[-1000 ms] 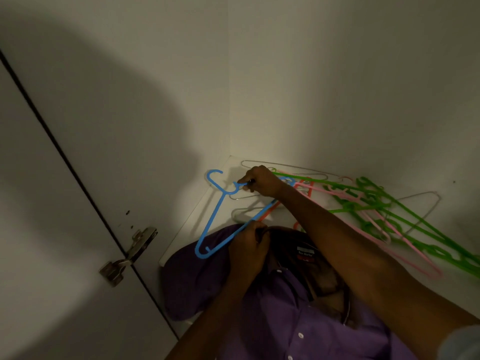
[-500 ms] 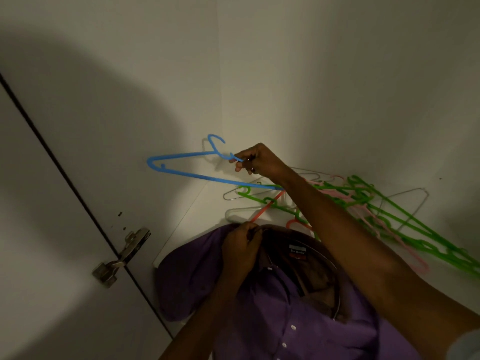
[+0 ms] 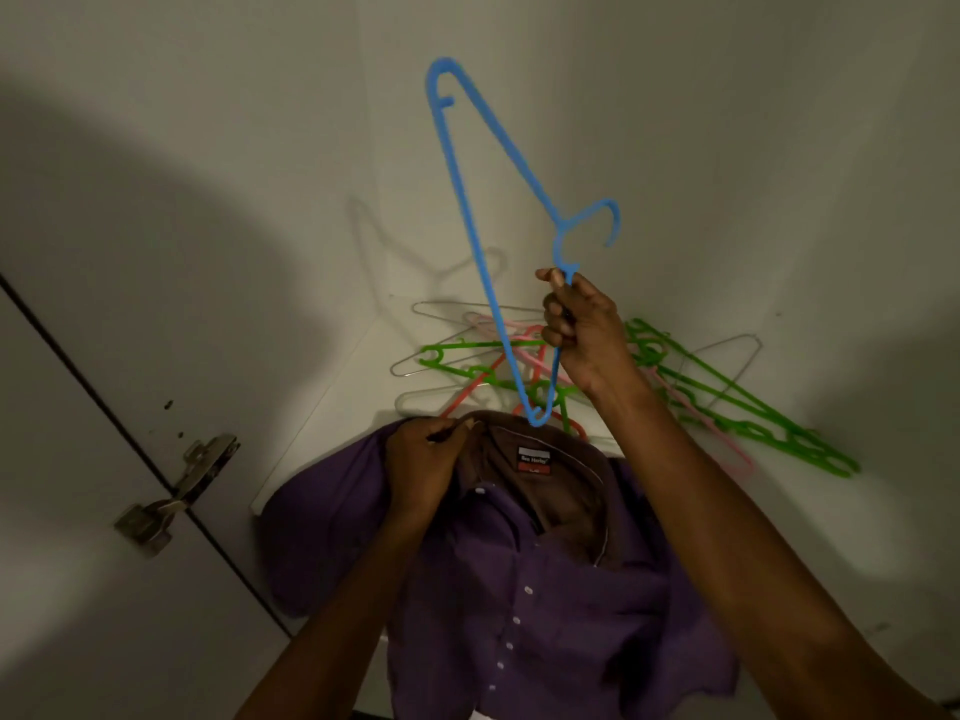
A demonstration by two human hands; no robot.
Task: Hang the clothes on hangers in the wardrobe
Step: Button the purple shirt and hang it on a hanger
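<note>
Inside a dim white wardrobe, a pale shelf (image 3: 332, 407) meets the corner walls. On its front edge lies the purple button-up shirt with a brown collar lining (image 3: 545, 574), collar toward the back. The left hand (image 3: 423, 470) pinches the collar edge, likely holding the neck open. Above it the right hand (image 3: 582, 330) grips the thin blue plastic hanger (image 3: 483, 241) just below its hook, one tip aimed down at the collar (probably for threading in). Behind sprawls a loose heap of green, pink and wire hangers (image 3: 717, 392); a metal door hinge (image 3: 176, 491) sits left.
</note>
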